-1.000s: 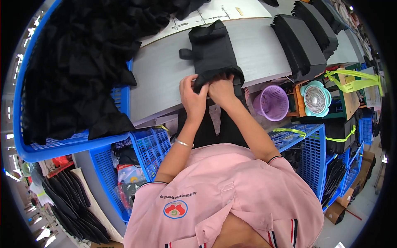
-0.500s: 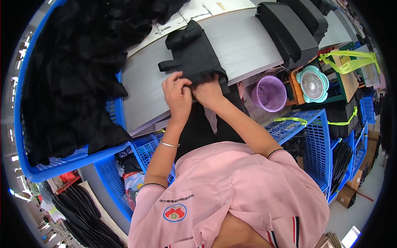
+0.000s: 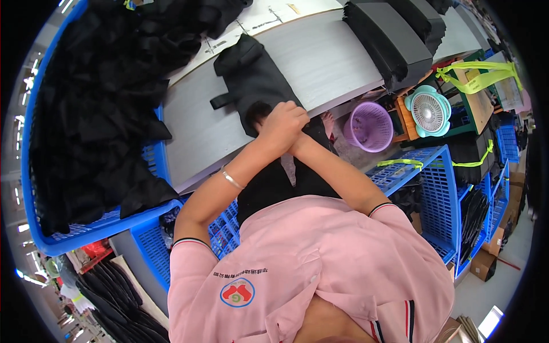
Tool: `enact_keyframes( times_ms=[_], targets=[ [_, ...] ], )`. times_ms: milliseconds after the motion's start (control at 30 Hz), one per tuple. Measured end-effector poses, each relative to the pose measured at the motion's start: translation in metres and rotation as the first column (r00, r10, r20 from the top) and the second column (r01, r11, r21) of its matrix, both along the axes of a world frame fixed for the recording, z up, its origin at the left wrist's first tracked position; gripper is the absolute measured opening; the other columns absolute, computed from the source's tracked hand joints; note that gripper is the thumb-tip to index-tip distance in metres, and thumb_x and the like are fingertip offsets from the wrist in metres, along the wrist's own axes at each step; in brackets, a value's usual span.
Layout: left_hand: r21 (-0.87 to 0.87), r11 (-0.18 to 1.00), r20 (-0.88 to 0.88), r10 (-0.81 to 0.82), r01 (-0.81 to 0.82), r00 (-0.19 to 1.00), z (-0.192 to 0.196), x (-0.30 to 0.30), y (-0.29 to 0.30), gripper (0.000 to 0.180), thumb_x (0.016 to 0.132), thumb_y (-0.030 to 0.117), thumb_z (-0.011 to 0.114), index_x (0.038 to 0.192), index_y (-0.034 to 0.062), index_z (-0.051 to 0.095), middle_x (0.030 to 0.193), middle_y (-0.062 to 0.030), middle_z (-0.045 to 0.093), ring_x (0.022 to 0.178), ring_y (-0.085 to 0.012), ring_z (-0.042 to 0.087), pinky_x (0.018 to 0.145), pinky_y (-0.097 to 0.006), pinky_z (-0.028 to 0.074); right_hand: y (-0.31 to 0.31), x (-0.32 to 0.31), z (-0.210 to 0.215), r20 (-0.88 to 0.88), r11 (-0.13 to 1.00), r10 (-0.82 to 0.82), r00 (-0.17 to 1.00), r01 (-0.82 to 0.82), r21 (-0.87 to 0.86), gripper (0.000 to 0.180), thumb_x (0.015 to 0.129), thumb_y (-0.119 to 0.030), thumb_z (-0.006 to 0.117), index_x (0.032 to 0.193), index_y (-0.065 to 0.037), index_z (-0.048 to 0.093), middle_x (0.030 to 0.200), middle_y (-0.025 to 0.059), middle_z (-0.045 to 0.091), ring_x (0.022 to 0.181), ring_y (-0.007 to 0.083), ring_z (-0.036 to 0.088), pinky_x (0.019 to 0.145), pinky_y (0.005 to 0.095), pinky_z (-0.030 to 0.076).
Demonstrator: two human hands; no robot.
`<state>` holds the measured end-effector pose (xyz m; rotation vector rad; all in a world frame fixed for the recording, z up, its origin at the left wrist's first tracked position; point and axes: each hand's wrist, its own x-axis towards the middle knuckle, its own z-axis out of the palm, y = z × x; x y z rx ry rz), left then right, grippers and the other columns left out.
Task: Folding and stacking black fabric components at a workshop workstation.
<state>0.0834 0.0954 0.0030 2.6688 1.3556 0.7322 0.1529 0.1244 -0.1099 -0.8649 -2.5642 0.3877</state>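
Note:
A long black fabric piece (image 3: 257,74) with a loop at its far end and a small strap tab on its left side lies on the grey table. Its near end reaches the table's front edge, where both my hands meet. My left hand (image 3: 283,124) crosses on top, its fingers curled and closed on the fabric's near right edge. Beneath it, my right hand (image 3: 294,147) is mostly covered. A bit of skin shows at a dark opening in the fabric, left of my left hand. The right fingers are hidden.
A blue crate (image 3: 114,214) heaped with black fabric stands at the left. Stacked black sheets (image 3: 394,40) lie on the table (image 3: 331,63) at the far right. Beyond its edge are a purple basket (image 3: 369,127), a turquoise fan (image 3: 428,111) and blue crates (image 3: 439,200).
My left hand has moved right and now crosses over my right hand, which it largely hides. The black fabric piece has shifted slightly left, and an opening shows at its near end.

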Motion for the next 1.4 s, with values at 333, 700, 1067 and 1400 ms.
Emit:
enact_keyframes(
  times_ms=[333,700,1067,1400],
  targets=[
    [-0.319,0.948,0.279,0.083,0.011,0.957,0.003,-0.08,0.044,0.03,0.092,0.017,0.065,0.121,0.0096,0.067,0.132,-0.0063,0.064,0.133,-0.0297,0.051,0.109,-0.039,0.042,-0.046,0.015,0.075,0.102,0.974,-0.044,0.994,0.065,-0.216,0.026,0.097,-0.032,0.053,0.1,-0.009,0.065,0.093,0.0131,0.065,0.095,0.0323,0.063,0.083,0.0472,0.048],
    [0.024,0.866,-0.115,0.499,-0.5,0.859,-0.05,-0.112,0.087,0.056,0.098,0.049,0.049,0.144,0.0181,0.049,0.149,-0.0111,0.047,0.139,-0.0323,0.04,0.114,-0.054,0.025,-0.067,0.051,0.076,-0.041,0.999,0.013,0.999,-0.015,-0.051,0.041,0.088,-0.022,0.065,0.124,-0.005,0.058,0.121,0.0094,0.057,0.123,0.0292,0.052,0.097,0.0444,0.049],
    [-0.067,0.773,-0.101,0.624,-0.631,0.775,-0.06,-0.023,0.041,0.066,0.101,0.054,0.041,0.152,0.0115,0.037,0.152,-0.0239,0.037,0.142,-0.0411,0.032,0.114,-0.056,0.023,-0.104,0.153,0.047,-0.526,0.602,-0.714,0.461,0.021,-0.798,0.061,0.084,-0.021,0.078,0.133,0.002,0.051,0.13,0.0149,0.06,0.121,0.0274,0.056,0.102,0.0388,0.045],
    [-0.28,0.849,0.647,0.512,-0.448,0.565,-0.039,-0.009,-0.008,0.051,0.102,0.024,0.053,0.141,-0.0076,0.045,0.151,-0.0239,0.039,0.138,-0.0332,0.042,0.113,-0.041,0.034,-0.185,0.325,-0.031,-0.1,0.253,-0.87,-0.482,-0.263,-0.931,0.03,0.085,-0.001,0.071,0.114,-0.002,0.065,0.113,0.0114,0.069,0.103,0.0297,0.067,0.092,0.0454,0.053]
  ],
)
